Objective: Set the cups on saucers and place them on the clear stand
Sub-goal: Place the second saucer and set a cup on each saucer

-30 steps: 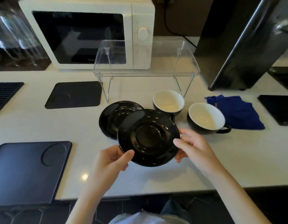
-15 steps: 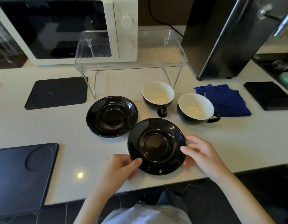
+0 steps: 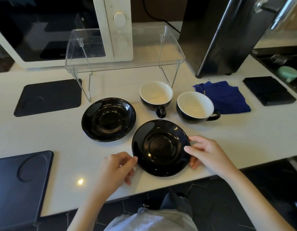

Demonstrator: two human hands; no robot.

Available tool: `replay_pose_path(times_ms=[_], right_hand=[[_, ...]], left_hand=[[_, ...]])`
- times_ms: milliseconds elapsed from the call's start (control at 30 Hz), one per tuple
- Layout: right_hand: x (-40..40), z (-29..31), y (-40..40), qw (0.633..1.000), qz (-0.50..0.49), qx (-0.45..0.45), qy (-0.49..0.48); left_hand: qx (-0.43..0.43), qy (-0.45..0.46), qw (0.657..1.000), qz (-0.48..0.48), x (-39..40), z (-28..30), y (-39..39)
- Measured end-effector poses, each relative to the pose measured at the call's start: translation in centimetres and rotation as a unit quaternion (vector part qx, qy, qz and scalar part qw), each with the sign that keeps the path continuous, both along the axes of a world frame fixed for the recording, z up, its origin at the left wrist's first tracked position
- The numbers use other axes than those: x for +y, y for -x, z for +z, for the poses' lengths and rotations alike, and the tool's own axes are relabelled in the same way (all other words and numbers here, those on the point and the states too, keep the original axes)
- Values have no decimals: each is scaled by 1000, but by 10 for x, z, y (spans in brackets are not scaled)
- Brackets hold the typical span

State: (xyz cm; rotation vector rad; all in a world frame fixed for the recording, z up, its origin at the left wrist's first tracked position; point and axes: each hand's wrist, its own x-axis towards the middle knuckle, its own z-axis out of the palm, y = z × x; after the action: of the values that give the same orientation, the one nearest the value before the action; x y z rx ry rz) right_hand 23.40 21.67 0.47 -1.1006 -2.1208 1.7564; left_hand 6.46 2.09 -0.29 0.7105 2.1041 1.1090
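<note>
Two glossy black saucers lie on the white counter. The near saucer sits flat by the front edge, and the far saucer lies to its left and behind. My right hand pinches the near saucer's right rim, thumb on top. My left hand is at its left rim, blurred, the thumb tip just beside the edge and holding nothing. Two black cups with white insides stand behind: the left cup and the right cup. The clear stand stands empty at the back.
A white microwave is behind the stand and a tall black appliance stands at the back right. A blue cloth lies next to the right cup. Black mats and a dark tray lie on the counter.
The near saucer came down from above the far saucer and toward me, and now rests on the counter. My left thumb has slipped off its rim.
</note>
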Motion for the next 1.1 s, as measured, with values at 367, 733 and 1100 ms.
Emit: replay_pose_path(times_ms=[367,733,1100], right_hand=[[55,20,-12,907,-215,61,-356],[70,3,4,970,-225,21,-86],[61,5,5,976,-208,58,40]], left_hand=[[269,-107,957,-23,91,30,13],[-248,-63,967,16,141,34,11],[-318,-107,941,48,130,40,23]])
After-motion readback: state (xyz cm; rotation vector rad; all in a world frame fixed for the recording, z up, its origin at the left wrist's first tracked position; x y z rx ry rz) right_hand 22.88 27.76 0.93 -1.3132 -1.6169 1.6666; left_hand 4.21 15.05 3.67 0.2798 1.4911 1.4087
